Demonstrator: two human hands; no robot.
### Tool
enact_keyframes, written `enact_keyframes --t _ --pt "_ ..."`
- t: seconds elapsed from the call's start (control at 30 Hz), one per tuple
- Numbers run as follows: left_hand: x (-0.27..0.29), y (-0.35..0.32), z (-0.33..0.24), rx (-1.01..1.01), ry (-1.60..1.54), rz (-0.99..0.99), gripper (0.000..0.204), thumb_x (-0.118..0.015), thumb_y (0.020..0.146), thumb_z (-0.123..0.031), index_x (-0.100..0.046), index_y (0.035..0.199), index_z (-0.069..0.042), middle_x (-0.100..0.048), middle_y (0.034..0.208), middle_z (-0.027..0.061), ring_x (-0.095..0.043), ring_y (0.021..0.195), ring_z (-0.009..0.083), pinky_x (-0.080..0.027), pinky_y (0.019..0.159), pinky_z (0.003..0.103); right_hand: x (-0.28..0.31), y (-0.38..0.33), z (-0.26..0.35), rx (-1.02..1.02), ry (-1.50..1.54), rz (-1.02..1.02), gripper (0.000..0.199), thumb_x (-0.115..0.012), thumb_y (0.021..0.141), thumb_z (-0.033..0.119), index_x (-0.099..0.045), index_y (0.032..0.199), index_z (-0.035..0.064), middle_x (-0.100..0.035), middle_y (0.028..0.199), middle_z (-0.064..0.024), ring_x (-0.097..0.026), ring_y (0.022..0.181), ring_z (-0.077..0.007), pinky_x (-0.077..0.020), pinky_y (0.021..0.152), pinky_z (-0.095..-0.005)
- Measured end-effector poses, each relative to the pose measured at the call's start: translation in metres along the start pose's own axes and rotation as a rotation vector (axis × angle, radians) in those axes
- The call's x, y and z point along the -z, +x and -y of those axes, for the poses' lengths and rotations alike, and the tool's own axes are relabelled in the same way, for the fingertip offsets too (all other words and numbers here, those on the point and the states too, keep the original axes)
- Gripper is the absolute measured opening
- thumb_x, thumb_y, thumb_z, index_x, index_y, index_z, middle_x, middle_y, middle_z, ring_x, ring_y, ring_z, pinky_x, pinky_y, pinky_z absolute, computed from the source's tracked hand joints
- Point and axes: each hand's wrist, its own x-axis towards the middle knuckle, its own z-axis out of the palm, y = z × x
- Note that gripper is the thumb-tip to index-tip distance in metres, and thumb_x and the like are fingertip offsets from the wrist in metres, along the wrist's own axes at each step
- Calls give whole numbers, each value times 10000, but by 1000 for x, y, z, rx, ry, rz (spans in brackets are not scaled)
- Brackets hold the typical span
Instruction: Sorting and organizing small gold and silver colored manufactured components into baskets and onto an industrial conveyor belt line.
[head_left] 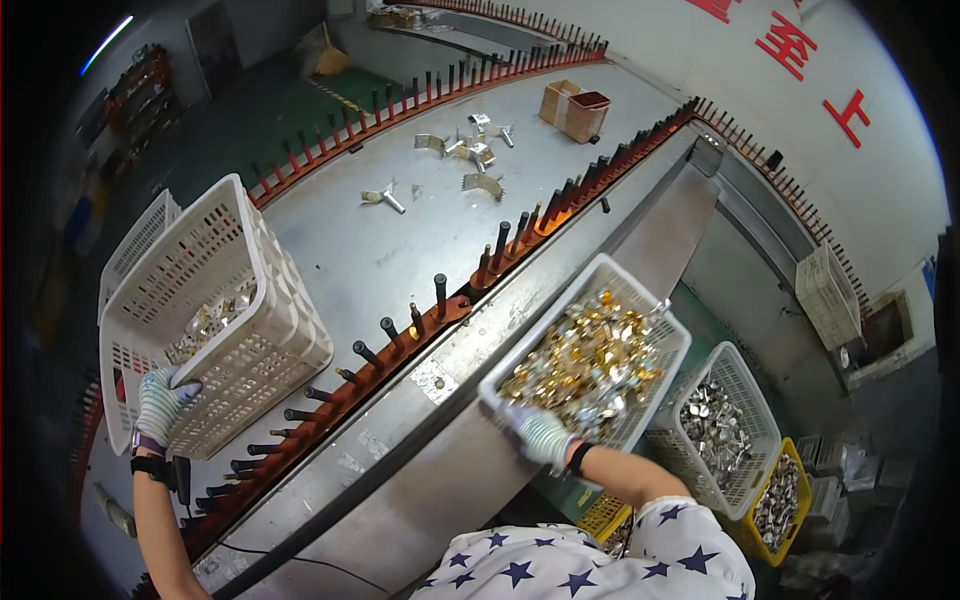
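My left hand (pixel 160 405), in a striped knit glove, is closed over the near rim of a tall white plastic basket (pixel 270 345) at the left. The basket is tilted, and small shiny pieces (pixel 215 325) lie inside it. At the right, my gloved right hand (pixel 542 436) is at the near rim of a second white basket (pixel 667 352), its fingers slightly blurred and partly hidden by the rim. That basket is heaped with small gold and silver metal parts (pixel 590 355) and sits across the edge of the metal bench.
A conveyor line with upright black-tipped pegs (pixel 440 290) runs diagonally between the baskets. Loose metal pieces (pixel 470 152) and a cardboard box (pixel 576 110) lie on the grey tabletop (pixel 350 250). A white crate (pixel 715 430) and a yellow crate (pixel 778 500) of metal parts stand at right.
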Motion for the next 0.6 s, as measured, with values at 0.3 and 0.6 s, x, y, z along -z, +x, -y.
enact_keyframes --t 0.3,0.6 --pt "-18 16 -106 63 -30 -146 317 -854 666 -246 -724 795 13 -661 664 156 -616 570 257 -487 588 376 152 29 -222 -316 -72 -14 695 -643 736 -42 -377 1377 -9 -615 1165 -298 -617 1077 -440 -506 900 -476" --pt "-24 95 -276 50 71 -156 359 -857 646 -316 -689 714 -6 -604 619 158 -580 565 311 -448 573 414 344 62 -322 31 -240 385 510 -612 887 377 -590 1259 28 -663 1146 -238 -640 1056 -403 -519 918 -442"
